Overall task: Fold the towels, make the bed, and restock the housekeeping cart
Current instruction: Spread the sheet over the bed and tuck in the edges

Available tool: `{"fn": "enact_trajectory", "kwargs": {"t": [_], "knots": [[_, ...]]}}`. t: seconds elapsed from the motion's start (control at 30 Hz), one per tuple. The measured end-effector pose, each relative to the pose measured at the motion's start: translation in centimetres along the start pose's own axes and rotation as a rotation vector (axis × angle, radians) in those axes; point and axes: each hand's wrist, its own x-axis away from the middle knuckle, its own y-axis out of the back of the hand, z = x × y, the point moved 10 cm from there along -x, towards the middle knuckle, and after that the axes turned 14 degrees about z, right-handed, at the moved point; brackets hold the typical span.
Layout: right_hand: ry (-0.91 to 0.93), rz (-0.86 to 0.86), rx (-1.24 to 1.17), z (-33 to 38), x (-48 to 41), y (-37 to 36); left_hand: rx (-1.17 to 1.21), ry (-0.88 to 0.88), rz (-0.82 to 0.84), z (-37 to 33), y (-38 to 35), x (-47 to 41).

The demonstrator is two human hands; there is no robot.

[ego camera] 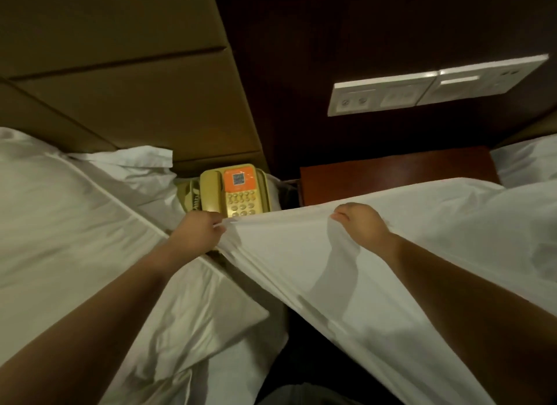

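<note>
While both arms reach forward from the bottom of the view, the white sheet (301, 260) is stretched between the two hands, its upper edge running taut from one to the other. The left hand (200, 231) has its fingers curled and pinches a bunched corner of the sheet, from which tight folds fan down and to the right. The right hand (360, 223) is closed over the same upper edge further along, fingers wrapped down behind the cloth, so only its knuckles and back show. From that edge the sheet falls away toward the lower right, passing under the right forearm and on to the frame's border. On the left lies the bed (60, 223), covered in crumpled white bedding with a seam crossing it diagonally; a padded tan headboard (135, 97) rises behind it. Just beyond the left hand sits a yellow telephone (235, 193) with an orange label above its keypad and the handset on its cradle — what it rests on I cannot tell. To its right, a reddish wooden tabletop (391, 169) shows above the sheet's edge. Behind that is a dark wall panel (331, 27) carrying white socket plates (422, 88), and a second bed (524, 163) in white shows at the far right.
</note>
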Motion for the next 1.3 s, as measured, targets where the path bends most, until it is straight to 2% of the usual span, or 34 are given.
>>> {"fn": "enact_trajectory", "kwargs": {"t": [0.2, 0.43, 0.57, 0.67, 0.8, 0.97, 1.3], "knots": [[-0.012, 0.037, 0.021, 2.7, -2.0, -3.0, 0.077, -0.040, -0.085, 3.2, -0.6, 1.5], [0.026, -0.017, 0.034, 5.1, -3.2, -2.8, 0.070, -0.070, -0.161, 4.5, 0.0, 3.0], [0.017, 0.039, 0.174, 6.0, -3.2, -3.8, 0.127, -0.076, -0.163, 5.2, 0.1, 3.5], [0.024, 0.016, 0.242, 6.2, -2.4, -4.0, 0.244, -0.038, -0.178, 6.2, 0.4, 3.6], [0.094, -0.045, 0.189, 6.3, -2.3, -3.8, 0.353, -0.018, -0.150, 6.8, 0.4, 3.6], [0.145, 0.176, 0.197, 6.8, -2.8, -4.6, 0.338, -0.036, -0.114, 7.3, 0.1, 3.8], [0.141, 0.062, 0.001, 6.2, -1.1, -2.7, 0.372, 0.055, -0.103, 8.2, 0.1, 3.1]]}}
